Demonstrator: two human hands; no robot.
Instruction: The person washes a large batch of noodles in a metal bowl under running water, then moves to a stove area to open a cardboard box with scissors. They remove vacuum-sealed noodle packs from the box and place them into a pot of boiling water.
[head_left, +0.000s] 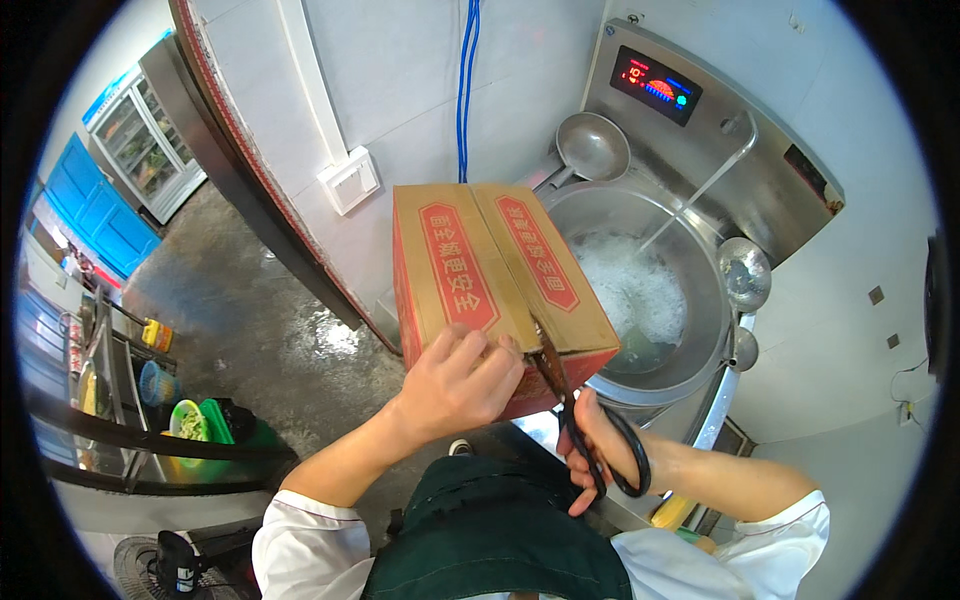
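A brown and red cardboard box (480, 217), bearing printed writing, stands before me with its seamed top facing up. My left hand (461, 379) grips the near edge of its top, fingers curled over the flap beside the seam. My right hand (596, 435) holds black-handled scissors (553, 367) by the loops. Their dark, rusty-looking blades point away from me and lie at the near end of the seam, where the flap gapes slightly. The blade tips are partly hidden there. What the box rests on cannot be seen.
Right behind the box, a large metal pot (709, 292) holds foamy water (637, 277) under a running spout (739, 154). Ladles (592, 146) and a skimmer (744, 274) lie around its rim. A metal-edged partition (270, 202) stands left; the floor (300, 330) looks wet.
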